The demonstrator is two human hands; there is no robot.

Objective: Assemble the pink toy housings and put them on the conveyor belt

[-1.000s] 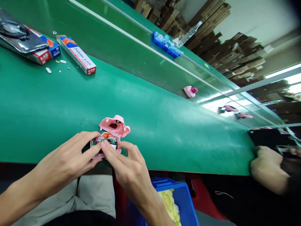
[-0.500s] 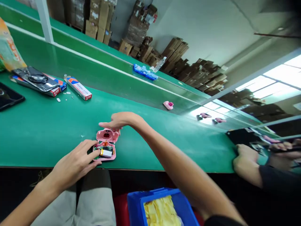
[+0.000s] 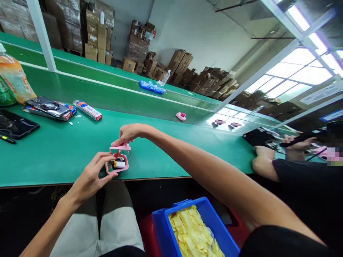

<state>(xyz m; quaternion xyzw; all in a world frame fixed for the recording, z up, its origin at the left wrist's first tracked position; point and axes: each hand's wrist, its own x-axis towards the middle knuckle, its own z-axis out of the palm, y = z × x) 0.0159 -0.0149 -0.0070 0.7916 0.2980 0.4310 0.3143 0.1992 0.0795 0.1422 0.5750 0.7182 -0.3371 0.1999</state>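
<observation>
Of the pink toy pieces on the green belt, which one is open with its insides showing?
The pink shell at the near edge, between the left hand and right hand, circuit board exposed. The pink piece farther along the belt is closed and untouched.

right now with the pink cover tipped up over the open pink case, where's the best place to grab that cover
By its two side edges, coming from above and the far side, as the right hand already does. The pink cover is thin and stands tilted over the pink case, so a pinch across its rim seems safest; the left hand steadies the case from the near side.
</observation>
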